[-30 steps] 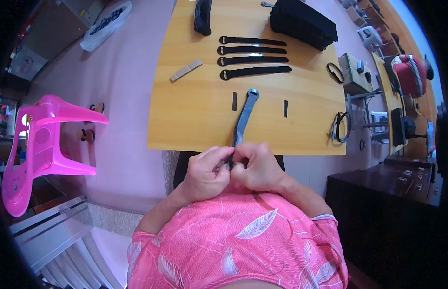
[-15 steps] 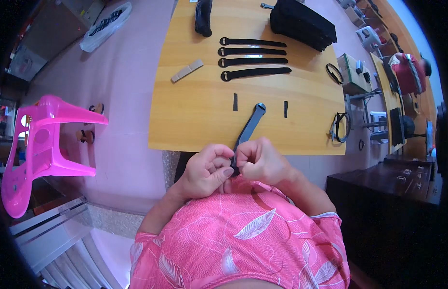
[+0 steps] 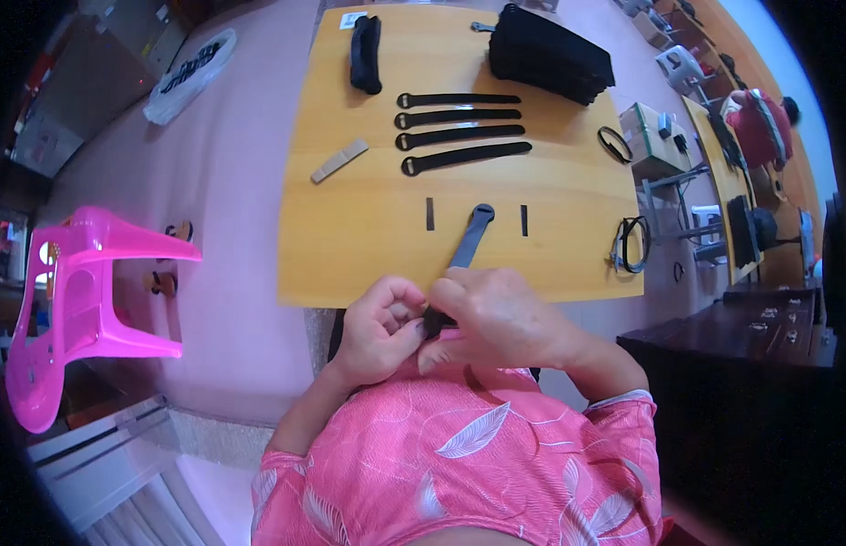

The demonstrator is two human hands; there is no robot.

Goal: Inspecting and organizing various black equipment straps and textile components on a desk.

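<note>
A dark hook-and-loop cable strap runs from the table's near edge toward the middle, its slotted round end lying on the wood. Its near end is at my hands, just off the table edge. My left hand is closed, pinching the dark near end between thumb and fingers. From the right, my right hand reaches over the strap, back of the hand up, fingers curled closed around it. Exactly where the right fingertips grip is hidden. Past the strap, several similar black straps lie in a row, slotted ends to the left.
Two short black strips lie on the table. Farther off are a beige block, a black pouch and a large black bundle. Looped bands sit at the right edge. A pink stool stands left.
My right hand has turned back-up and come down over the strap's near end. The left hand keeps its pinch. The whole view has shifted slightly, so the table appears lower.
</note>
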